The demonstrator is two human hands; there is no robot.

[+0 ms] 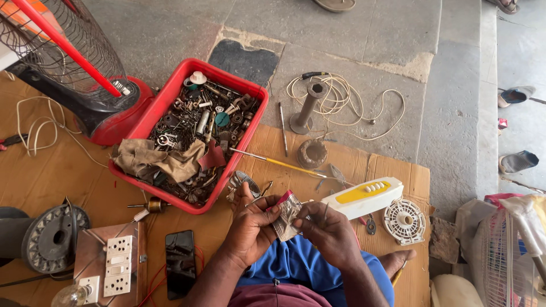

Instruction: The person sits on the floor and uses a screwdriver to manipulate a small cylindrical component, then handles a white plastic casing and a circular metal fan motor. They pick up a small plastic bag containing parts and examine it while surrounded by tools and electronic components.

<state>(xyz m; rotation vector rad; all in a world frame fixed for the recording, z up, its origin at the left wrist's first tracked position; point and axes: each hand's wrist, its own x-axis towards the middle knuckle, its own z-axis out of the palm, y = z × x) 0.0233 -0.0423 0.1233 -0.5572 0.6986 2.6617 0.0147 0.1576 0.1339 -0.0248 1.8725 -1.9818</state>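
Observation:
My left hand (252, 226) and my right hand (327, 230) meet over my lap, both pinching a small crumpled packet (286, 214) of greyish paper with a red edge. The fingers of both hands are closed on it. Just beyond the hands, a white and yellow switch panel (360, 196) lies on the cardboard (74, 170). A yellow-handled screwdriver (277, 162) lies past my left hand, its tip at the red tray.
A red tray (170, 94) of screws, metal parts and a rag stands at the left. A red fan with a wire cage (68, 62), a socket board (118, 266), a black phone (180, 262), a white round fan part (404, 219) and a coiled cord (341, 99) lie around.

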